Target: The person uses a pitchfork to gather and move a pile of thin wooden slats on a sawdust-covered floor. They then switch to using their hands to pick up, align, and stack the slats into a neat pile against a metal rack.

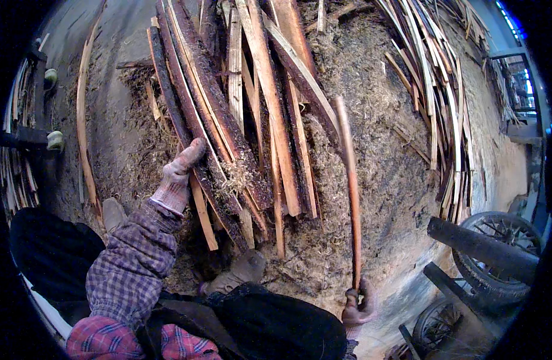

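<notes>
Gripping a reddish-brown pole (pixel 352 204) near its lower end, the right hand (pixel 359 307) has its fingers curled around the wood; the pole slants up and away, its upper end blurred beside the pile. The left hand (pixel 183 165) rests at the outer side of a dark bark-edged slab (pixel 170 90), at least 1 finger laid over it; how tightly it pinches, I cannot tell.

That slab forms the left side of a loose pile of long planks (pixel 275 108) on the ground (pixel 384 180), between its left edge and its right edge, where a pale wall rises. Because the pieces cross and overlap, a tug on the slab could make its neighbours slide or roll. The person's 2 shoes are near the pile's lower ends, so a slipping piece could strike a foot. Rough bark and shreds (pixel 243 174) could spoil the left hand's hold. The pole, held only by its end, could swing wide and knock the planks.

Farther out, thin strips (pixel 432 90) lie along the ground's right edge, with 2 spoked wheels nearer the lower right corner.
</notes>
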`<state>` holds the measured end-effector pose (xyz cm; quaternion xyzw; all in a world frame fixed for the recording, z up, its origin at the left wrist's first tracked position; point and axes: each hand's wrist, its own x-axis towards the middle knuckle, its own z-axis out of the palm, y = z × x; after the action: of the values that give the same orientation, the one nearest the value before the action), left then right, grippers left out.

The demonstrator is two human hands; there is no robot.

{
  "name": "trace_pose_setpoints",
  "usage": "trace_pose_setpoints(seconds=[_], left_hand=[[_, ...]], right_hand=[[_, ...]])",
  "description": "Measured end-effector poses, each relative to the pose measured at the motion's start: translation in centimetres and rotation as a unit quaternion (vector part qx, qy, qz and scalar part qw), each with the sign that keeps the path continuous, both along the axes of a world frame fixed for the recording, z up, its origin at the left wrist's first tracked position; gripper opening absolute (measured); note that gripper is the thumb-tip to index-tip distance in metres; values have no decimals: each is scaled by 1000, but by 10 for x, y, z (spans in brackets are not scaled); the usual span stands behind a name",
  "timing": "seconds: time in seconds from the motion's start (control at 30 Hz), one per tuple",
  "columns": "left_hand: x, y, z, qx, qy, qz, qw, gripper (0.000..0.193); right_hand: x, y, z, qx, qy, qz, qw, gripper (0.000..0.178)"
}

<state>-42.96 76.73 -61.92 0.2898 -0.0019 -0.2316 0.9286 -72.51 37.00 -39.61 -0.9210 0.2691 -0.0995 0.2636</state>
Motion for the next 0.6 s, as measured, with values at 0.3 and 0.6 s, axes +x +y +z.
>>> trace_pose_setpoints(seconds=[0.3, 0.6], left_hand=[[1, -28, 85, 64, 13, 46, 997, 37], [3, -54, 83, 148, 228, 120, 955, 35]], right_hand=[[196, 13, -6, 94, -251, 22, 963, 25], [368, 44, -94, -10, 27, 266, 963, 62]])
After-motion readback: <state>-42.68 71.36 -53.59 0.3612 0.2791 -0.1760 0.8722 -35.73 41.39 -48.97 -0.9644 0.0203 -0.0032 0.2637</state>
